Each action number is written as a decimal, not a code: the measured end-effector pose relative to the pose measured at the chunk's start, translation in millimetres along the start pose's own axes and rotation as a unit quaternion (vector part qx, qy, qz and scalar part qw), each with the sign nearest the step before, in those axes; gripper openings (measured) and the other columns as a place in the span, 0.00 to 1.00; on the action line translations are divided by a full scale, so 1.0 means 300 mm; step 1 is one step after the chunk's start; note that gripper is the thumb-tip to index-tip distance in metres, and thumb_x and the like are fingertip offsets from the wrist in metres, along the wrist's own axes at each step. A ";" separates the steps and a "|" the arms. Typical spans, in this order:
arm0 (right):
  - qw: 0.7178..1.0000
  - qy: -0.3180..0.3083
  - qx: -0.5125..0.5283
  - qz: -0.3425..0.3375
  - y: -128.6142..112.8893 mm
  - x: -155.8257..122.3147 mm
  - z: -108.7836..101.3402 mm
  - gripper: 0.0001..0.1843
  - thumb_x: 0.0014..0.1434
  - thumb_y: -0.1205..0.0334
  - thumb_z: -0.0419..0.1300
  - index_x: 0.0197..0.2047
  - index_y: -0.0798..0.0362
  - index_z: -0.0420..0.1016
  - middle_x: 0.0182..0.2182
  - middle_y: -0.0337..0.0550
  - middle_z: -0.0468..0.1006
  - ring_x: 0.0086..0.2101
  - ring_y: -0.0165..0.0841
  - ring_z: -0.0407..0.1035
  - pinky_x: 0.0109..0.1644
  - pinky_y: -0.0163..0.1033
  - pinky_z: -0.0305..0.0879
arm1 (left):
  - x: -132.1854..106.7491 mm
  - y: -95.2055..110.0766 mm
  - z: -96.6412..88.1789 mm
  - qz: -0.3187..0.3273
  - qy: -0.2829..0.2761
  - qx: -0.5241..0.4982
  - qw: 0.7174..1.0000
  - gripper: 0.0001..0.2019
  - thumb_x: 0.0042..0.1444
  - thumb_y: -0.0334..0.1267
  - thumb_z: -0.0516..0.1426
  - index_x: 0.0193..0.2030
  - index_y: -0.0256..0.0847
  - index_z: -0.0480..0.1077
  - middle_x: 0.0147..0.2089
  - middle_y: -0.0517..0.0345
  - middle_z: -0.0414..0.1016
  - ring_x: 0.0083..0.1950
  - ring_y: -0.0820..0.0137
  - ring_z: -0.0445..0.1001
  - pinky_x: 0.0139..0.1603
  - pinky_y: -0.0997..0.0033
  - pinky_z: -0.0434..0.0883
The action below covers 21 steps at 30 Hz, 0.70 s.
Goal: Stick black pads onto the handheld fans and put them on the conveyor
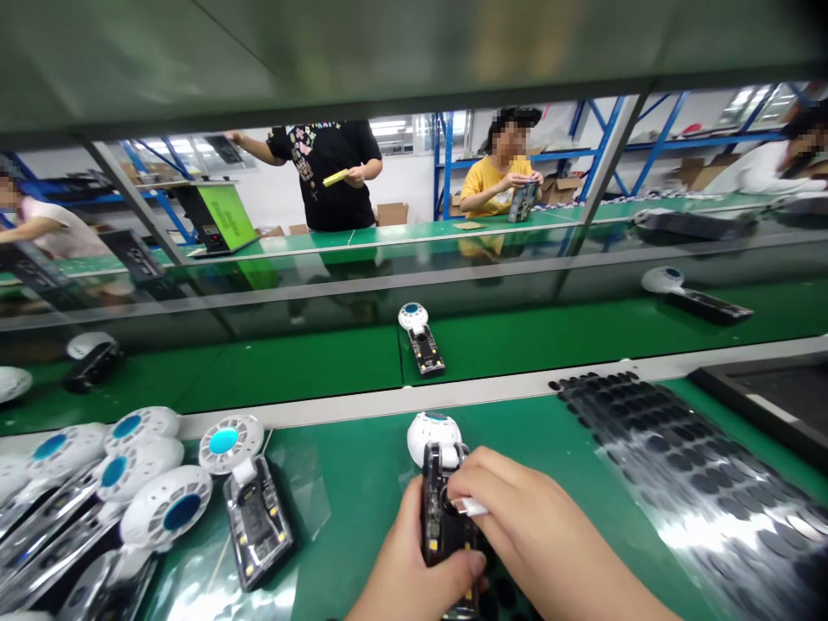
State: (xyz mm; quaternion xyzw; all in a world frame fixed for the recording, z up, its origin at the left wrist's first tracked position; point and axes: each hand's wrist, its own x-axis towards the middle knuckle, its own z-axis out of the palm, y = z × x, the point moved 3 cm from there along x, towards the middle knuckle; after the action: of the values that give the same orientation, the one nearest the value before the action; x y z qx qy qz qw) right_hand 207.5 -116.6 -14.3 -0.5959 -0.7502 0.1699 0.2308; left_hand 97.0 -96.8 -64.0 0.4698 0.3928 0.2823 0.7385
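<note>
A handheld fan with a white round head (423, 438) and a dark see-through body stands tilted in front of me, its head pointing away. My left hand (410, 565) is wrapped round the lower body, with the thumb across its front. My right hand (527, 509) is closed in a pinch against the middle of the body, and a small white piece (471, 506) sticks out from between its fingers. What exactly that piece is, I cannot make out. The right fingers hide part of the fan's front.
To the left lie a similar fan (255, 517) and a pile of several more (152, 466). At right are sheets of black round stickers (679, 457) and a black tray (776, 405). Beyond a pale rail, a green belt (323, 371) carries fans. Co-workers sit and stand across it.
</note>
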 end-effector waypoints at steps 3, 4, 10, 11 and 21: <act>1.000 0.010 -0.011 -0.010 0.003 -0.001 0.007 0.11 0.52 0.76 0.51 0.32 0.52 0.69 0.29 0.37 0.70 0.29 0.31 0.64 0.30 0.34 0.59 | 0.002 -0.001 -0.001 0.007 -0.003 -0.008 1.000 0.25 0.36 0.33 0.60 0.43 0.41 0.56 0.28 0.62 0.67 0.24 0.73 0.66 0.26 0.71 0.65; 1.000 0.014 -0.016 -0.013 0.002 -0.001 0.010 0.11 0.51 0.77 0.51 0.32 0.52 0.69 0.29 0.38 0.70 0.29 0.31 0.64 0.30 0.34 0.59 | 0.003 -0.002 -0.001 0.009 -0.002 -0.009 1.000 0.24 0.36 0.33 0.60 0.42 0.41 0.57 0.28 0.62 0.67 0.24 0.73 0.66 0.26 0.71 0.65; 0.998 0.048 -0.035 -0.033 -0.003 0.001 0.010 0.13 0.49 0.77 0.50 0.31 0.52 0.71 0.28 0.40 0.72 0.29 0.33 0.65 0.30 0.36 0.60 | 0.004 -0.009 -0.001 0.003 0.003 -0.014 1.000 0.23 0.36 0.31 0.60 0.42 0.42 0.57 0.27 0.64 0.68 0.23 0.73 0.67 0.26 0.71 0.66; 0.997 0.055 -0.034 -0.034 -0.003 0.001 0.009 0.13 0.48 0.77 0.50 0.31 0.52 0.71 0.28 0.40 0.73 0.29 0.33 0.65 0.30 0.36 0.60 | 0.004 -0.011 -0.003 0.004 0.005 -0.015 1.000 0.24 0.36 0.31 0.60 0.42 0.42 0.57 0.27 0.64 0.68 0.23 0.73 0.68 0.26 0.71 0.66; 0.993 0.119 0.022 -0.015 0.011 -0.012 0.040 0.16 0.48 0.78 0.49 0.31 0.50 0.72 0.29 0.40 0.72 0.31 0.34 0.63 0.30 0.37 0.59 | 0.020 -0.036 -0.018 0.002 -0.012 -0.033 0.999 0.30 0.39 0.35 0.61 0.48 0.39 0.51 0.32 0.56 0.70 0.25 0.71 0.70 0.28 0.69 0.67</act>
State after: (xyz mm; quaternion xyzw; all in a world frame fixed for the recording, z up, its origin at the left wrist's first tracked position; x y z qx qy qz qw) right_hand 204.2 -119.2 -26.5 -0.5957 -0.7221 0.1103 0.3340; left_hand 96.2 -93.7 -77.0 0.4492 0.3734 0.2912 0.7576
